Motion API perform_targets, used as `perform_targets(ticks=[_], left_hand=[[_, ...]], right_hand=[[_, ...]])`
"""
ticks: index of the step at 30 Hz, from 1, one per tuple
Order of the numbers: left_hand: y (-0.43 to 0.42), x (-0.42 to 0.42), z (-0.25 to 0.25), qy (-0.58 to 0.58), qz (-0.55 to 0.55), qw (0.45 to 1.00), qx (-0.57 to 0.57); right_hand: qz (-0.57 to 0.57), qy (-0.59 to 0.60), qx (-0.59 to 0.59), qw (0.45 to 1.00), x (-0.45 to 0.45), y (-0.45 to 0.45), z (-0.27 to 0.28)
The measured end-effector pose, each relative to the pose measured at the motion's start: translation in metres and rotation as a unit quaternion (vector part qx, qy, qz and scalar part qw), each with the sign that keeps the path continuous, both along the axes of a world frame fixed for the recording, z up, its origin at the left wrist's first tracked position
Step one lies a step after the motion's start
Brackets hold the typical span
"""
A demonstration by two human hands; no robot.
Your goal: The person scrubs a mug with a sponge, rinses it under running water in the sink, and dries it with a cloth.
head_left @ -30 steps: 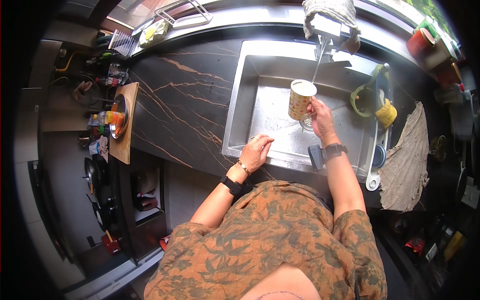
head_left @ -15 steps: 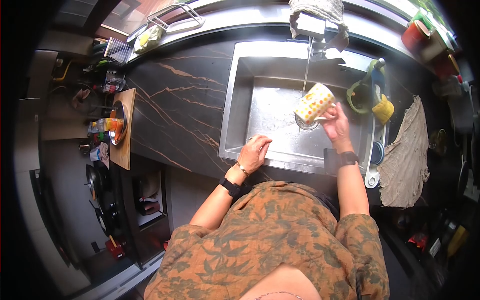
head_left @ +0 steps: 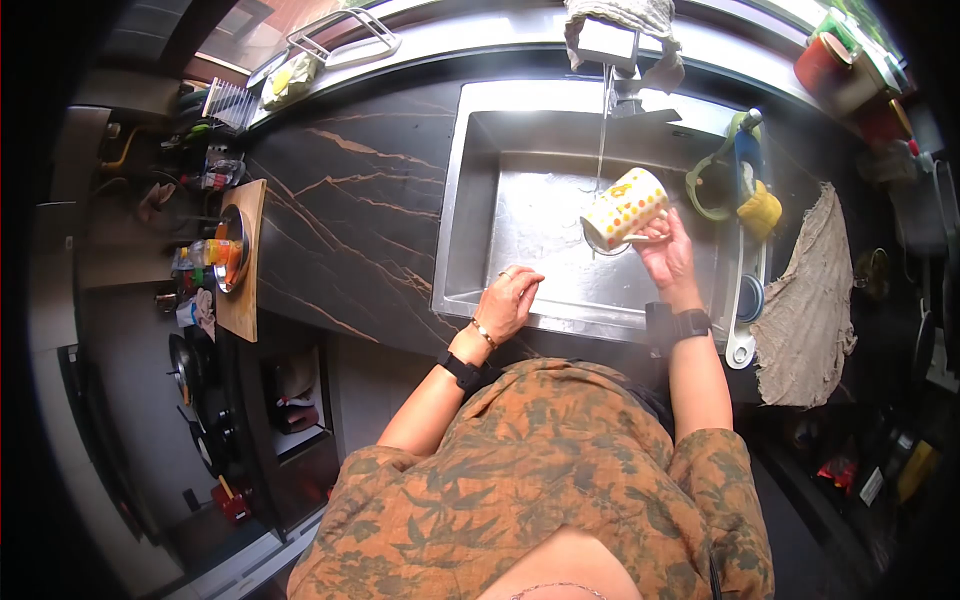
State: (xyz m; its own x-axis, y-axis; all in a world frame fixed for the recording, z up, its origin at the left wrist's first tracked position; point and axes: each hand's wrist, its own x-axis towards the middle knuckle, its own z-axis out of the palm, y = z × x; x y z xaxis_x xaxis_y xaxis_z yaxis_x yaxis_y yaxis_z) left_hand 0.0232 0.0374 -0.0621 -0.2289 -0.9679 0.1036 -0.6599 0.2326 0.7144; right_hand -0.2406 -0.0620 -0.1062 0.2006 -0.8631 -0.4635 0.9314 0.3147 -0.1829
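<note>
My right hand (head_left: 668,260) grips the handle of a white mug (head_left: 627,207) with orange and yellow dots. The mug is tipped on its side over the steel sink (head_left: 540,210), above the drain. A thin stream of water (head_left: 602,140) falls from the faucet (head_left: 605,45) near the mug's left side. At the sink's front edge, my left hand (head_left: 506,303) is loosely closed, its fingers curled together with nothing visible in them. Its palm side is hidden.
A yellow sponge (head_left: 760,210) and a green strainer-like item (head_left: 708,190) are at the sink's right side. A grey cloth (head_left: 808,310) lies farther right. On the left, a wooden board (head_left: 245,300) bears a round tray with bottles. Dark veined countertop (head_left: 350,200) lies between.
The view has shifted slightly. The mug has turned a little in my right hand, its left end now lower over the drain. My left hand stays almost in place.
</note>
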Motion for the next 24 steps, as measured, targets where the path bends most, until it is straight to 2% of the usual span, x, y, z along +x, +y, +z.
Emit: perform_targets(ticks=[5, 8, 11, 17, 24], left_hand=[[0.003, 0.008, -0.002, -0.012, 0.012, 1.0, -0.01], [0.005, 0.01, 0.0, -0.013, 0.018, 1.0, -0.015], [0.005, 0.01, 0.001, -0.013, 0.018, 1.0, -0.019], [0.003, 0.009, 0.0, 0.0, 0.017, 1.0, -0.012], [0.002, 0.011, -0.004, 0.0, 0.012, 1.0, -0.017]], right_hand=[[0.112, 0.212, -0.154, 0.958, 0.046, -0.017, 0.004], [0.109, 0.338, -0.232, 0.906, 0.066, -0.026, 0.006], [0.106, 0.404, -0.244, 0.875, 0.074, -0.027, 0.01], [0.108, 0.47, -0.271, 0.833, 0.071, -0.027, 0.01], [0.104, 0.455, -0.273, 0.841, 0.073, -0.027, 0.021]])
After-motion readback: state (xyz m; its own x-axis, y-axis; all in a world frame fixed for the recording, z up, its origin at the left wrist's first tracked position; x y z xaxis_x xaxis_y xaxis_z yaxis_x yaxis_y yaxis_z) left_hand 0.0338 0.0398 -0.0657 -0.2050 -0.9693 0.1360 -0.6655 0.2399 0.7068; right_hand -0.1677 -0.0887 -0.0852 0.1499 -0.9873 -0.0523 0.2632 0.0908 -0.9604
